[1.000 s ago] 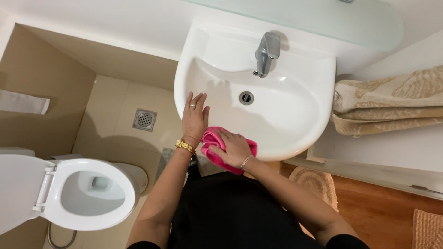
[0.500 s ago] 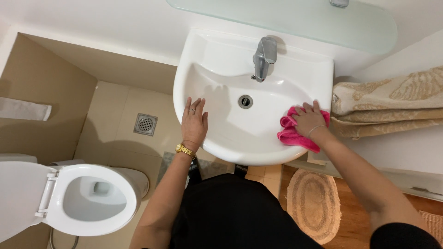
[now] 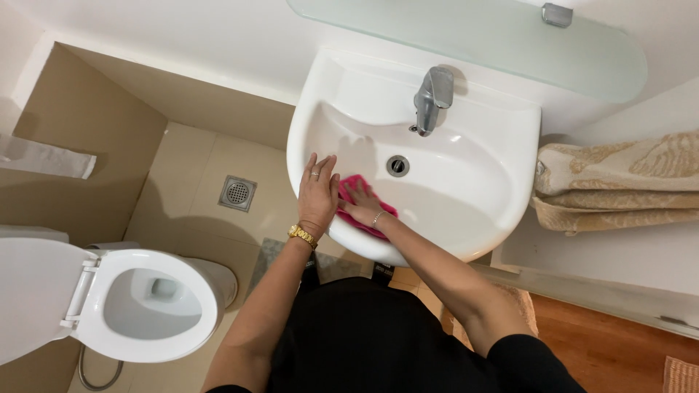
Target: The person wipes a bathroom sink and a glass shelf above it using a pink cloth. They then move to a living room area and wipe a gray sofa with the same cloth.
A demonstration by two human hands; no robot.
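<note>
Beside toilet (image 3: pixel 138 306), left hand (image 3: pixel 317 193) flat on sink (image 3: pixel 466 218), right hand (image 3: pixel 360 207) pressing pink cloth (image 3: pixel 364 218), grip unclear

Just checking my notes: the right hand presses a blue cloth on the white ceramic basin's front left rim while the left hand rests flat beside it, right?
Not quite: the head view shows a pink cloth, not blue. The right hand presses it on the white ceramic basin's front left rim; the left hand rests flat beside it.

One white sink (image 3: pixel 495 211) at 12 o'clock, one tap (image 3: pixel 432 98), one drain hole (image 3: pixel 397 165). One pink cloth (image 3: pixel 364 211). Two hands: left hand (image 3: pixel 317 195), right hand (image 3: pixel 362 207). One toilet (image 3: pixel 109 306) at 8 o'clock, one floor drain (image 3: pixel 237 193), one glass shelf (image 3: pixel 502 44), one folded towel stack (image 3: pixel 619 182) at 3 o'clock.
</note>
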